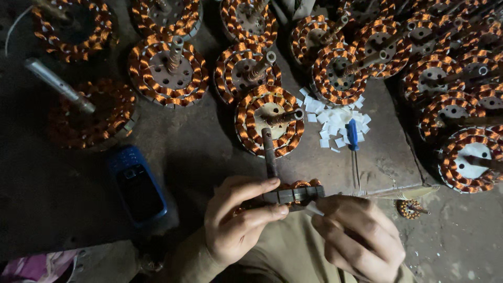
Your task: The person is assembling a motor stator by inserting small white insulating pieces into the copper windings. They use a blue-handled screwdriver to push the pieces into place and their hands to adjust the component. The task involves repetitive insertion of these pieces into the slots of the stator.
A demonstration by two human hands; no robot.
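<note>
1. Stator (285,195), copper-wound, is clamped on edge in the left hand (236,222), shaft pointing away.
2. Right hand (359,236) pinches a white paper slip (314,210) just beside that grip.
3. Advised: hold the core steady and feed the slip squarely.

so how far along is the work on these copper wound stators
Done, it seems: many wound stators already stand in rows on the table, copper coils in place. In hand: the left hand holds one stator edge-on while the right hand pushes a white slip into it. Left: a pile of white slips beside the blue screwdriver; which stators have theirs can't be told.
</note>
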